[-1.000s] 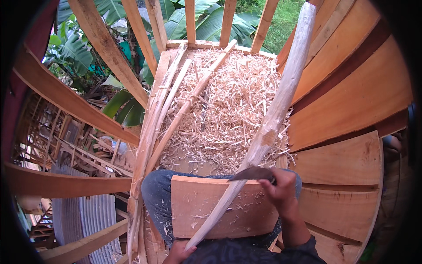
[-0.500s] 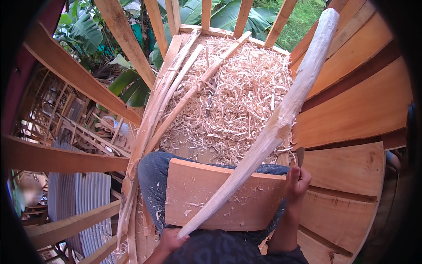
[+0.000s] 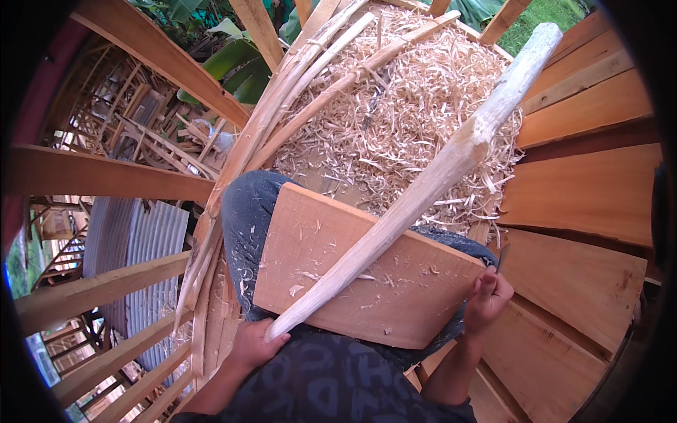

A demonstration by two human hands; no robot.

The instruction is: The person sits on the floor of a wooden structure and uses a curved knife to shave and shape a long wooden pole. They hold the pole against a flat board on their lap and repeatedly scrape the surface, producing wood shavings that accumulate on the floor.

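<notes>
Across the lap board (image 3: 395, 282), the peeled wooden pole (image 3: 423, 190) — long, stiff, probably top-heavy, best gripped near its thin end — rests diagonally, left hand (image 3: 257, 345) closed around its base, right hand (image 3: 486, 299) clasping a small blade (image 3: 501, 258).

I see bare board (image 3: 331, 275) left of the pole (image 3: 423, 187); right of it, my right hand (image 3: 486, 299) and knife (image 3: 501, 258) block; shavings (image 3: 402, 113) crowd beyond.
</notes>
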